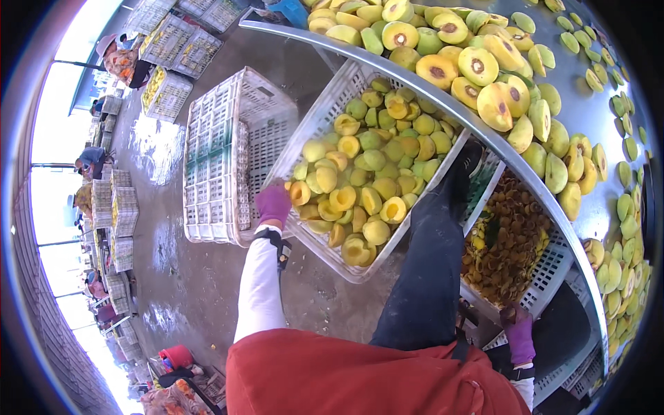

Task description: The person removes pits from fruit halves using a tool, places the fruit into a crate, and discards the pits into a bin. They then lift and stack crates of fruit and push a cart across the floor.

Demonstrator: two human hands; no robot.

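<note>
My left hand [273, 204], in a purple glove, is closed on the left rim of a white plastic crate [356, 275]. Pitted yellow-green peach halves [373, 159] fill much of this crate. On the right, my right hand [517, 333], also gloved in purple, has its fingers curled at the near rim of a second crate [550, 273]. That one holds brown pit pieces [512, 235] with some yellow scraps. My leg [425, 270] reaches between the two crates. The fingertips of both hands are partly hidden.
A metal table [546, 187] curves along the right, heaped with halved peaches [477, 66], many with pits showing. White crates [214, 159] stand left of the peach crate on a wet floor [159, 221]. Farther left are stacked crates [124, 207], other people [121, 62] and a red bucket [178, 356].
</note>
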